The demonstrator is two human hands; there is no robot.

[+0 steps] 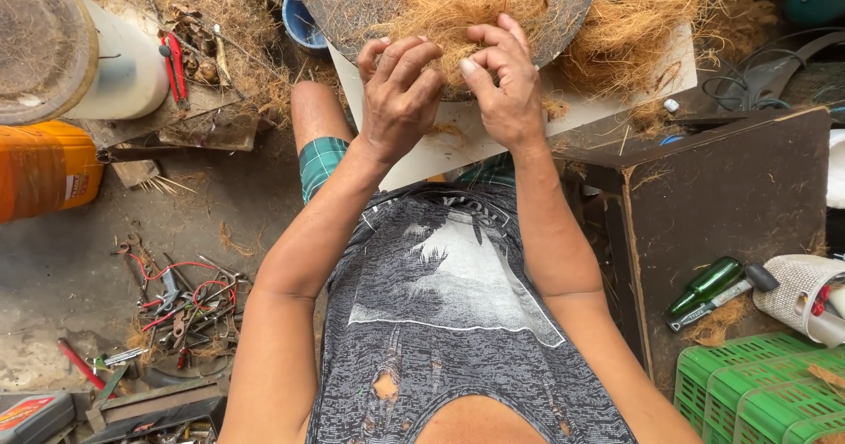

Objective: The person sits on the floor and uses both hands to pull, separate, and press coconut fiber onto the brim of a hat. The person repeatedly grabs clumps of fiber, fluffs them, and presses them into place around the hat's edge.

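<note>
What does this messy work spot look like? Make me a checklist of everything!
Surface: white board on the lap, strewn with fibre.
Job's things: brown fibre heaped on a round grey disc.
Clutter: pliers and red-wired tools, green bottle, green crates, orange container.
Grippers: left hand and right hand both pinch fibre.
Cables: black cables at right.
Surroundings: dirty concrete floor.

left hand (400, 101) and right hand (502, 88) pinching coir fibre (458, 13), round disc (352, 4)
</note>
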